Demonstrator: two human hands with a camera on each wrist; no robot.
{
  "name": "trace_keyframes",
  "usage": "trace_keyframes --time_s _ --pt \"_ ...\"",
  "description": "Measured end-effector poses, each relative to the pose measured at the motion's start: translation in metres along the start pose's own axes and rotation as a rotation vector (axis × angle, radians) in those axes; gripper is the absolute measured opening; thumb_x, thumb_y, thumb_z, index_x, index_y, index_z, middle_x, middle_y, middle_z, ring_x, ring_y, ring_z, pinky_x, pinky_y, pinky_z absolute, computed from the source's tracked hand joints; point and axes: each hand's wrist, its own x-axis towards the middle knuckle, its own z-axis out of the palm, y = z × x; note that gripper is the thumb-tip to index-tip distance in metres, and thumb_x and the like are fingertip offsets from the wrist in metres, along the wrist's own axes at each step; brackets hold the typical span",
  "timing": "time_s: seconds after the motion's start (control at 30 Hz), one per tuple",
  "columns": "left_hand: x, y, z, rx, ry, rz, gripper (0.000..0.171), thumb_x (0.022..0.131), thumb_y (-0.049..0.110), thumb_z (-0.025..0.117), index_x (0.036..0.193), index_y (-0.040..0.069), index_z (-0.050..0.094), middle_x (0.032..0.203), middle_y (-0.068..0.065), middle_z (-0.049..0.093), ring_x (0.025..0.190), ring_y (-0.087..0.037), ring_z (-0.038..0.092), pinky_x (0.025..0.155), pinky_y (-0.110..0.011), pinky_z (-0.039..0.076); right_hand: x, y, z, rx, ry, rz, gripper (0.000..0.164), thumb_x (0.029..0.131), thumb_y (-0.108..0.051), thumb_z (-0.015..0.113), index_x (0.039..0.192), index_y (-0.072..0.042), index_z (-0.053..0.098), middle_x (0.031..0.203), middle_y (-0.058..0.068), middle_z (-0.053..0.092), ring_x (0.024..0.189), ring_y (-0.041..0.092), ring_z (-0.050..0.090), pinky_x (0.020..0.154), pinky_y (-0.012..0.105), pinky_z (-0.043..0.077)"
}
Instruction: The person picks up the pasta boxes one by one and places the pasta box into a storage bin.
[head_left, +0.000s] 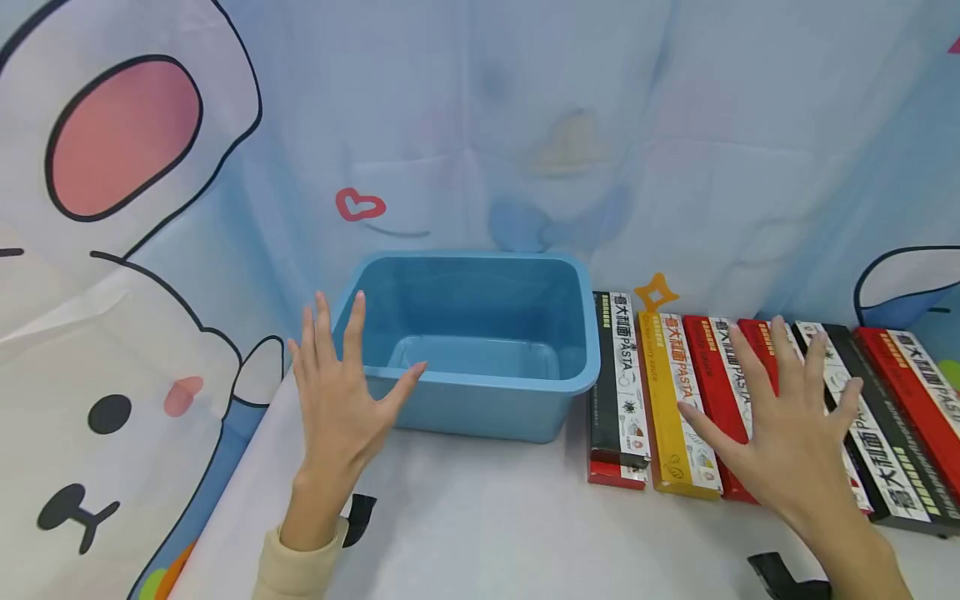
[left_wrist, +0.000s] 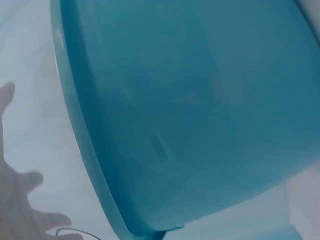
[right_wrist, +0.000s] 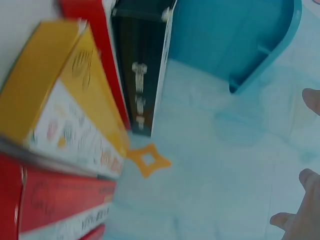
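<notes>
My left hand (head_left: 337, 396) has its fingers spread beside the left front corner of a blue plastic bin (head_left: 480, 408). The thumb overlaps the bin's front wall in the head view; contact cannot be told. In the left wrist view the bin's outer wall (left_wrist: 190, 100) fills most of the picture. My right hand (head_left: 787, 433), fingers spread and holding nothing, is over a row of pasta boxes at the right. Among them are a black box (head_left: 606, 383), a yellow box (head_left: 663, 408), a red box (head_left: 705, 375) and another red box (head_left: 892, 358). My hand partly hides the middle boxes.
A white cloth (head_left: 480, 517) covers the table. Behind stands a light blue curtain (head_left: 450, 100) with cartoon prints. The black box at the row's left end lies on top of a red one (head_left: 615, 473). Black strips (head_left: 360, 518) show near each wrist.
</notes>
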Motion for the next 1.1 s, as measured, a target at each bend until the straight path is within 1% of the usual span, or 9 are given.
trace_keyframes --time_s 0.1,0.2,0.33,0.47,0.6,0.7,0.87,0.97,1.1 --pt "-0.007 0.0 -0.002 -0.05 0.05 -0.063 0.093 0.094 0.072 0.059 0.164 0.015 0.035 0.168 -0.022 0.024 0.153 -0.046 0.024 0.119 -0.074 0.023 -0.002 -0.009 0.008 0.055 0.017 -0.028 0.104 0.09 -0.074 0.057 0.168 -0.02 0.018 0.174 0.02 0.002 0.157 0.048 -0.01 0.112 0.084 -0.015" --pt "-0.014 0.0 0.0 -0.093 0.116 -0.095 0.087 0.091 0.052 0.074 0.159 0.008 0.042 0.157 -0.025 0.036 0.141 -0.047 0.035 0.108 -0.07 0.037 -0.004 -0.015 0.015 0.086 0.019 -0.05 0.104 0.088 -0.07 0.064 0.168 -0.021 0.018 0.173 0.022 0.006 0.158 0.047 -0.009 0.112 0.084 -0.014" --pt "-0.018 0.001 0.004 -0.09 0.179 -0.153 0.083 0.09 0.039 0.08 0.156 0.004 0.046 0.135 -0.028 0.043 0.124 -0.045 0.042 0.09 -0.06 0.048 -0.006 -0.02 0.021 0.095 0.018 -0.056 0.106 0.082 -0.05 0.077 0.167 -0.016 0.023 0.172 0.022 0.009 0.158 0.047 -0.007 0.113 0.084 -0.014" --pt "-0.023 0.007 0.006 -0.111 0.17 -0.301 0.078 0.091 0.04 0.081 0.155 0.007 0.049 0.122 -0.025 0.043 0.105 -0.039 0.053 0.075 -0.05 0.053 -0.009 -0.023 0.027 0.105 0.014 -0.05 0.106 0.077 -0.039 0.08 0.165 -0.013 0.028 0.173 0.02 0.008 0.157 0.049 -0.004 0.114 0.083 -0.012" --pt "-0.027 0.014 0.009 -0.17 0.115 -0.45 0.082 0.091 0.046 0.08 0.158 0.015 0.045 0.12 -0.021 0.043 0.089 -0.032 0.062 0.06 -0.039 0.052 -0.011 -0.027 0.035 0.118 -0.001 -0.04 0.107 0.077 -0.038 0.081 0.166 -0.014 0.027 0.173 0.019 0.008 0.158 0.049 -0.004 0.114 0.084 -0.011" --pt "-0.027 0.018 0.014 -0.226 0.064 -0.535 0.09 0.091 0.051 0.078 0.162 0.016 0.036 0.124 -0.021 0.041 0.093 -0.031 0.063 0.061 -0.038 0.053 -0.013 -0.031 0.038 0.13 -0.01 -0.036 0.11 0.076 -0.038 0.082 0.167 -0.016 0.024 0.172 0.02 0.009 0.158 0.047 -0.004 0.115 0.083 -0.012" --pt "-0.028 0.025 0.024 -0.35 0.014 -0.652 0.096 0.092 0.053 0.076 0.163 0.012 0.026 0.135 -0.022 0.038 0.104 -0.033 0.062 0.077 -0.045 0.058 -0.017 -0.037 0.046 0.168 -0.027 -0.023 0.116 0.076 -0.037 0.084 0.169 -0.023 0.017 0.171 0.022 0.012 0.158 0.048 -0.003 0.115 0.083 -0.011" --pt "-0.029 0.03 0.029 -0.422 0.029 -0.673 0.096 0.092 0.049 0.078 0.162 0.01 0.025 0.14 -0.022 0.037 0.104 -0.032 0.062 0.082 -0.044 0.058 -0.021 -0.041 0.051 0.194 -0.042 -0.016 0.115 0.076 -0.036 0.085 0.168 -0.022 0.017 0.17 0.025 0.014 0.157 0.051 -0.001 0.116 0.083 -0.009" --pt "-0.029 0.037 0.035 -0.496 0.079 -0.67 0.097 0.09 0.043 0.083 0.16 0.009 0.026 0.144 -0.019 0.035 0.098 -0.028 0.064 0.081 -0.036 0.058 -0.025 -0.046 0.058 0.225 -0.053 -0.003 0.115 0.076 -0.037 0.086 0.168 -0.021 0.019 0.168 0.026 0.017 0.156 0.051 0.002 0.116 0.084 -0.002"
